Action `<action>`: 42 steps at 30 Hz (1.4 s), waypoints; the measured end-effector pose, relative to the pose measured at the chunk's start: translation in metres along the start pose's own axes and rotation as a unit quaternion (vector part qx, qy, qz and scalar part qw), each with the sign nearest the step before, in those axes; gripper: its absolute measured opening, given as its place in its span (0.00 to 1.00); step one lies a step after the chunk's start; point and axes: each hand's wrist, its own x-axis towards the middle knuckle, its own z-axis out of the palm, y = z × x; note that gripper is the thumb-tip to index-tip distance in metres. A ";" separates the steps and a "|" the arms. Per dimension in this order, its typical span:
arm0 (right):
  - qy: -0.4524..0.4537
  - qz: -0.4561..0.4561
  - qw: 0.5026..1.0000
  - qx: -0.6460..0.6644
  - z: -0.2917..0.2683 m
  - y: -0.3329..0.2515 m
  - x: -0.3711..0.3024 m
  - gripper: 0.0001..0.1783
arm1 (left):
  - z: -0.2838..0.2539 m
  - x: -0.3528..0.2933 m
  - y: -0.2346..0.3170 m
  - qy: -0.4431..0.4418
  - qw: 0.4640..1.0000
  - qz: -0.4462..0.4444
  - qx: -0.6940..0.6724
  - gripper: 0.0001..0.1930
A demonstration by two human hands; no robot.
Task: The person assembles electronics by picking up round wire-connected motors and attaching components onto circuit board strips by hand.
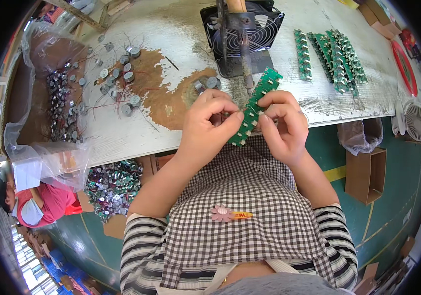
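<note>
A long green circuit board strip (268, 82) with small metal parts along its edge is held at a slant in front of my body. My left hand (211, 120) is closed, its thumb and fingertips pinching the strip's left edge; whether a small part is also between them is hidden. My right hand (285, 123) curls its fingers on the strip's right edge, with the thumb just below. Beyond the strip, a soldering iron (246, 54) points down on a stand, its tip close to the board. Several small round silver motors (212, 82) sit just past my left hand.
A black fan (264, 24) stands behind the iron. More green strips (338, 61) lie at right. Silver motors with red wires (122, 73) spread leftward, beside a plastic-lined box (43, 49) of them. A cardboard box (365, 174) stands below right; another person (43, 204) is at left.
</note>
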 end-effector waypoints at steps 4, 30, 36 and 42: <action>0.003 0.007 1.000 -0.014 -0.003 -0.007 0.006 0.06 | 0.005 0.005 0.008 -0.003 0.998 -0.049 -0.051 0.03; 0.006 0.008 1.000 0.008 -0.003 -0.001 0.002 0.06 | 0.010 0.012 0.013 0.009 0.994 -0.092 -0.058 0.02; -0.008 -0.005 0.999 -0.048 -0.003 -0.001 0.008 0.04 | 0.006 0.018 0.007 -0.021 0.997 -0.073 -0.004 0.02; -0.009 -0.020 0.998 -0.064 -0.002 -0.002 0.014 0.05 | 0.010 0.020 0.010 0.025 0.998 -0.046 -0.041 0.03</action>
